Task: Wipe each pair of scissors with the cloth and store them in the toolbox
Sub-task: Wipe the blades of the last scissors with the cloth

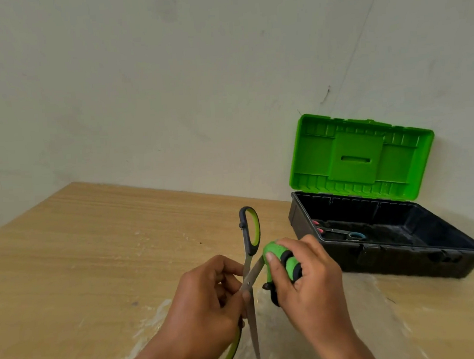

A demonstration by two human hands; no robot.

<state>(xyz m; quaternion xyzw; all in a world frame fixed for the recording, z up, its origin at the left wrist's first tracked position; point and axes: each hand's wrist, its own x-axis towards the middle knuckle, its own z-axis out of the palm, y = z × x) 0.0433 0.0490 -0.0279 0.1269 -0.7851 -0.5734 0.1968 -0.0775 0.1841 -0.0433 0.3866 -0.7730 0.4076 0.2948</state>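
Filling the upper half of the frame, a pale wall [166, 72] is met by a light wooden table [94, 245] that spreads across the lower half. At the right, against the wall, a toolbox [404, 263] is set on the table with its bright green lid [355, 157] raised and leant back, so that the black base is left uncovered. In the lower middle of the frame, just left of the toolbox, a large pair of green-and-grey scissors [252, 318] is held above the table, spread wide in an X: one handle loop is raised toward the centre of the frame, the other is partly hidden under the left wrist at the bottom edge, and one blade is pointed straight down. The left hand [205, 302] is curled, and the scissors are pinched near the pivot between its thumb and fingers. The right hand [313, 280] is closed round a bunched green-and-black cloth [280, 256], against which the second blade is laid. Inside the toolbox, at the left end of its floor, pink handles [319, 229] and a blue handle loop [356, 236] are seen; how many pairs lie there cannot be told.
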